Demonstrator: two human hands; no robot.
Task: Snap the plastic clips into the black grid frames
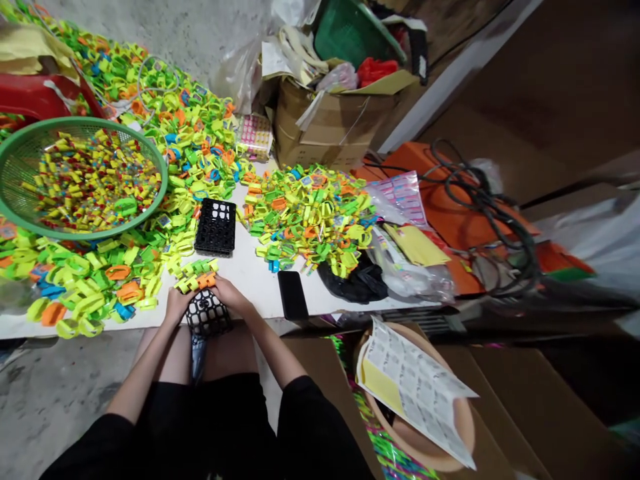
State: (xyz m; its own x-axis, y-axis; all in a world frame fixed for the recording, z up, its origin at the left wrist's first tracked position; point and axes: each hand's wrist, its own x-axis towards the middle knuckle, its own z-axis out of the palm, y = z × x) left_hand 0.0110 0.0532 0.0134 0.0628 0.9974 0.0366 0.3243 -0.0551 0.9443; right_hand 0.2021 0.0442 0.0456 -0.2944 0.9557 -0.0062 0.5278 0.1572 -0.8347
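My left hand [177, 305] and my right hand [229, 296] meet at the near edge of a low white board [257, 273]. Between them sits a black grid tray [207, 313], partly filled with small plastic pieces. Both hands have their fingers curled on its sides. A few yellow and orange plastic rings [196, 276] lie just beyond my fingertips. A second black grid tray [216, 227] rests farther back on the board. What my fingertips pinch, if anything, is too small to tell.
Heaps of green, yellow and orange plastic rings [305, 217] cover the board. A green basket [83, 177] of yellow pieces stands at left. A black phone [293, 295] lies at right. Cardboard boxes [330, 123], cables [480, 200] and a round bowl with paper [417, 393] crowd the right.
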